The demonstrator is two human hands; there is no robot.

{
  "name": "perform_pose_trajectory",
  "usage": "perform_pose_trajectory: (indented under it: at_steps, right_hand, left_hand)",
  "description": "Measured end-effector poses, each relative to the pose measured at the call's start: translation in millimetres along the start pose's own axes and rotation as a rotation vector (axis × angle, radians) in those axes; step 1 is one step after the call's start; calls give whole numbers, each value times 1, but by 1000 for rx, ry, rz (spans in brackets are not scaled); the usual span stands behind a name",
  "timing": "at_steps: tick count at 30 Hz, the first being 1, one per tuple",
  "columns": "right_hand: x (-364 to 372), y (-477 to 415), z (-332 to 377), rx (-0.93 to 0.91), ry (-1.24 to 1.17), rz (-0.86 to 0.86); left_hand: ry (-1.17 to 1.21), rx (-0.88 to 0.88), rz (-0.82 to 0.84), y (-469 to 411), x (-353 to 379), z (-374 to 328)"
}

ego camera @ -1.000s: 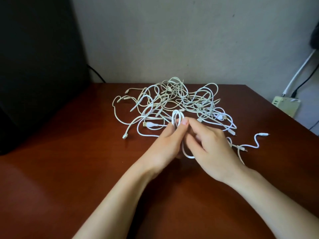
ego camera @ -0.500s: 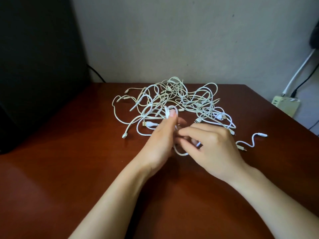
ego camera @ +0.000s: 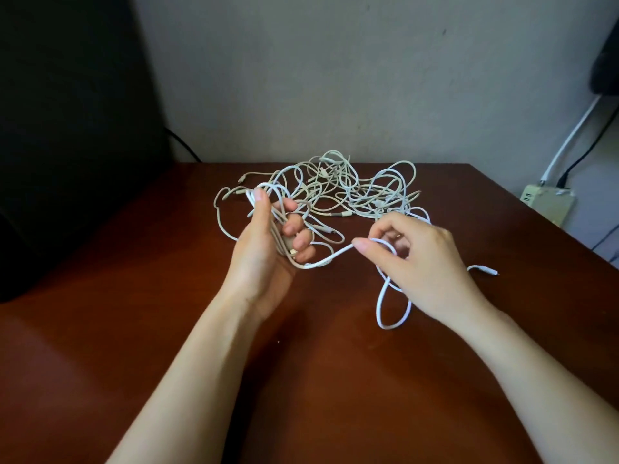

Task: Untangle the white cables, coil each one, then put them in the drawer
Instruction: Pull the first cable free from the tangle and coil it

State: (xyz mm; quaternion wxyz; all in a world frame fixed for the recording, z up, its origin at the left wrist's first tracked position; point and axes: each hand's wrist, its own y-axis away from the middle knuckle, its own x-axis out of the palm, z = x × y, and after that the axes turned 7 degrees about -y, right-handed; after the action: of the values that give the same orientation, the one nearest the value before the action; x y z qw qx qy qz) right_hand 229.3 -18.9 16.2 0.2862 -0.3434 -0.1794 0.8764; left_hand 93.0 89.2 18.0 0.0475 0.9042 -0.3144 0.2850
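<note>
2 hands worked 1 white cable [ego camera: 331, 258]: the left hand [ego camera: 264, 249] curled round its coiled loops, the right hand [ego camera: 425, 259] pinched its free run. Beyond both grips lay the tangle [ego camera: 355, 192] on the table [ego camera: 167, 329], with a power strip [ego camera: 546, 204] further right. 0.5 s earlier the hands touched; now they stood apart.

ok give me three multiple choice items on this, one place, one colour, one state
1. Where is the tangled cable pile?
A) in a drawer
B) on the far part of the table
C) on the floor

2. What colour is the table?
A) white
B) green
C) reddish-brown

3. What is the left hand doing?
A) gripping cable loops
B) lying flat
C) pointing upward

Answers: B, the pile lies on the far tabletop; C, the wood shows reddish-brown; A, its fingers curl round several loops.
</note>
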Motion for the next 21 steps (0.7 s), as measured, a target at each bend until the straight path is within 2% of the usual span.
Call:
perform_pose_trajectory:
  at_steps: [3, 7, 16, 21]
  right_hand:
    - [-5, -3, 1, 184, -176, 38]
    - [-7, -5, 4, 267, -385, 99]
    - [-4, -3, 2, 123, -312, 14]
    - [-6, -1, 2, 24, -218, -20]
  left_hand:
    - [11, -3, -4, 1, 0, -1]
    - [-37, -57, -9, 3, 3, -1]
    - [-369, -290, 148, 12, 9, 4]
    - [-416, -352, 222, 14, 10, 6]
